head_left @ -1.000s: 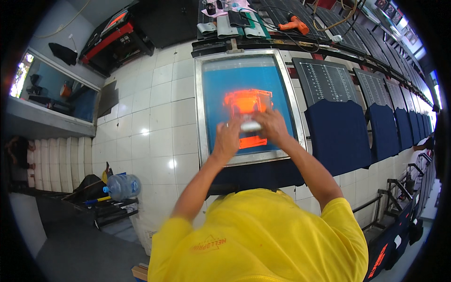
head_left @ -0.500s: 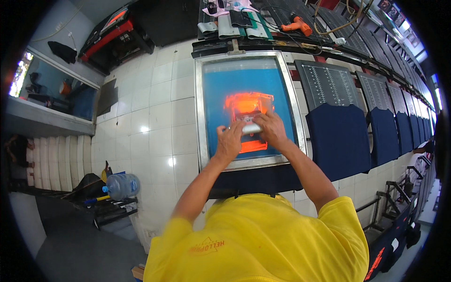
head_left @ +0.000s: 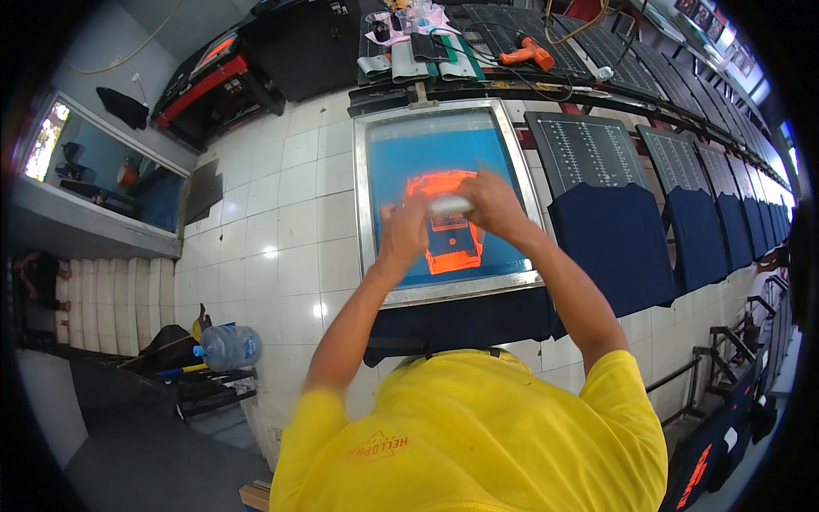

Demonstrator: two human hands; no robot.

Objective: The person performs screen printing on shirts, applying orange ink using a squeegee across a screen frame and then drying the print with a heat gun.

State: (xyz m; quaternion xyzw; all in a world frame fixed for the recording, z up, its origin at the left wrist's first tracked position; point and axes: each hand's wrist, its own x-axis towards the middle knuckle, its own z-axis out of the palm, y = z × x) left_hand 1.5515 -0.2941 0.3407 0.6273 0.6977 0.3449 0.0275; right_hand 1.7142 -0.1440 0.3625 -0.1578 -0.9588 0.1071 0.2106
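Both my hands are closed on a pale-handled squeegee (head_left: 450,206) over a screen printing frame (head_left: 364,205) with a silver rim and blue mesh. My left hand (head_left: 404,235) grips its left end and my right hand (head_left: 496,205) its right end; both are slightly smeared by motion. Bright orange ink (head_left: 454,259) shows on the mesh in a blocky design, nearer to me than the squeegee, and more orange lies beyond it. Whether the blade touches the mesh is hidden. Dark navy fabric (head_left: 461,317) sticks out below the frame's near edge.
To the right, navy shirts (head_left: 610,247) lie on a row of black boards (head_left: 589,152) with white scale marks. An orange heat gun (head_left: 529,55) with a cable and several spare squeegees (head_left: 426,64) lie beyond the frame. A large water bottle (head_left: 229,346) stands at left.
My hands and the squeegee have moved away from me over the mesh. More of the orange design now shows on the near side. The view has shifted slightly.
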